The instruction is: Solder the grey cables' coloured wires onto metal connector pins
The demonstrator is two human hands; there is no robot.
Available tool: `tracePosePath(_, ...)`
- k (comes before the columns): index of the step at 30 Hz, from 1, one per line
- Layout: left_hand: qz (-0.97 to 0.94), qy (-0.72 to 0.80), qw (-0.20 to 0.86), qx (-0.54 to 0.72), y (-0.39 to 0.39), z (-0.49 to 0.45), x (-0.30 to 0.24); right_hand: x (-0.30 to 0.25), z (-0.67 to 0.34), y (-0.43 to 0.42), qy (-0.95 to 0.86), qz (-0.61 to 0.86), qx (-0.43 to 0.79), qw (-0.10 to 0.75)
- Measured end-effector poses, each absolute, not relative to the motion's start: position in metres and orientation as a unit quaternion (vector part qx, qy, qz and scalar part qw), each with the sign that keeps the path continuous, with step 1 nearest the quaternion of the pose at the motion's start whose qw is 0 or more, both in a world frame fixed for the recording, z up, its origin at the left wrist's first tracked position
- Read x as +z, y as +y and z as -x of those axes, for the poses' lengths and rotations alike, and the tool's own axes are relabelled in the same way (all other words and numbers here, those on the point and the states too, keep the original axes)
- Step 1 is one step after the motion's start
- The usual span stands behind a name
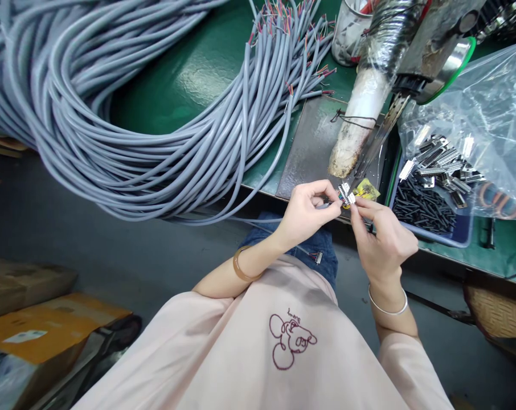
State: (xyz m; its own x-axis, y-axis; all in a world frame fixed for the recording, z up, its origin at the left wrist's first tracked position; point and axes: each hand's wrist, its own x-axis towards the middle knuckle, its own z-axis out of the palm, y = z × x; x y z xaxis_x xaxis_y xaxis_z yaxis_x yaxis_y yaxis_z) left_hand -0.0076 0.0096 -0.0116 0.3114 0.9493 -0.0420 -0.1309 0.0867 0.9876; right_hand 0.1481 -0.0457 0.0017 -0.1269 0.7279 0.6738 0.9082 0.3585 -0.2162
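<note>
Between my two hands is a small metal multi-pin connector (345, 194), held at the table's front edge. My left hand (309, 206) pinches its left end, where thin coloured wires show and a grey cable seems to run back under the palm. At the other end, the thumb and forefinger of my right hand (380, 233) close on the connector. Just above stands a soldering iron (380, 136) with its tip pointing down, beside a white tube (352, 128) wrapped in plastic. A yellow piece (367, 191) lies right behind my fingers. Another wired connector (318, 257) hangs over my lap.
A large bundle of grey cables (164, 148) with stripped ends covers the table's left side. To the right, a blue tray (463, 228) holds metal connectors (446, 159) and short black sleeves (424, 208) next to a clear plastic bag (492, 108). Cardboard boxes (53, 324) stand low at left.
</note>
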Motion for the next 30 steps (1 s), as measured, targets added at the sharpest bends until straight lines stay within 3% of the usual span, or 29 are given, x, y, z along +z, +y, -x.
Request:
tracePosePath(5,-0.561,0.408,0.575,0.434,0.001,0.009,-0.008,0.002,-0.148,-0.048,-0.735,0.559,-0.126,0.364)
tracePosePath(11,-0.539,0.41,0.599,0.427,-0.001,0.01,-0.009,0.003,-0.146,-0.052,-0.722,0.572,-0.092,0.378)
tracePosePath(18,-0.413,0.384,0.718,0.409,0.007,0.014,-0.01,0.003,-0.157,-0.063,-0.599,0.54,-0.088,0.585)
tracePosePath(25,-0.417,0.374,0.72,0.41,0.011,0.017,-0.005,0.002,-0.15,-0.052,-0.686,0.59,-0.019,0.425)
tracePosePath(30,-0.432,0.395,0.689,0.427,0.015,0.014,-0.002,-0.001,-0.145,-0.041,-0.698,0.56,0.007,0.446)
